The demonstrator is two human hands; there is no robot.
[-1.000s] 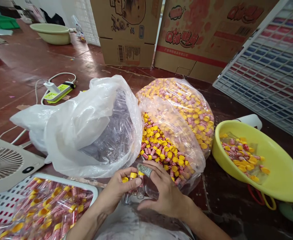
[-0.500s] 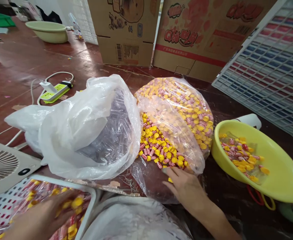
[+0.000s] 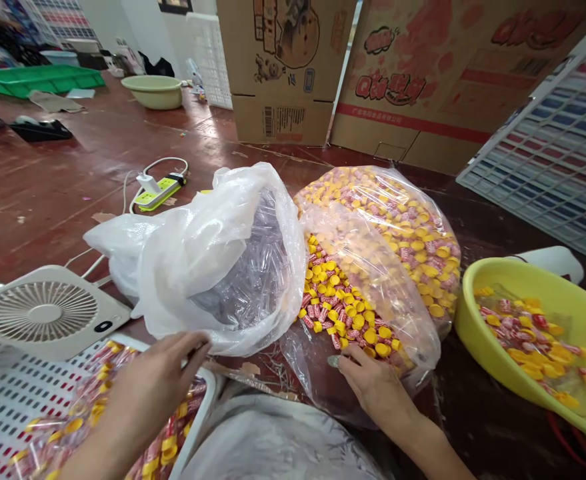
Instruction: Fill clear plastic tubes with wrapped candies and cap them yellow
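My left hand (image 3: 157, 380) hovers above the white basket (image 3: 3, 400). Its fingers are stretched out and empty, the tips close to the lower rim of the white plastic bag (image 3: 193, 253) full of clear tubes (image 3: 253, 280). My right hand (image 3: 373, 387) lies at the mouth of the open clear bag (image 3: 373, 267). Its fingers are spread on the pile of yellow caps and red-white sweets (image 3: 337, 307), and the forefinger has a wrapped tip. The basket holds several filled yellow-capped tubes (image 3: 173, 440) under clear film.
A second, closed bag of caps (image 3: 407, 220) lies behind the open one. A yellow basin (image 3: 477, 313) with more caps is at the right. A white fan (image 3: 43, 313), a power strip (image 3: 160, 190), cardboard boxes (image 3: 283, 67) and a white grid rack (image 3: 563, 153) stand around.
A second ago both hands held a capped tube together. My left hand then went down into the basket and has now risen towards the white bag. My right hand stays at the caps.
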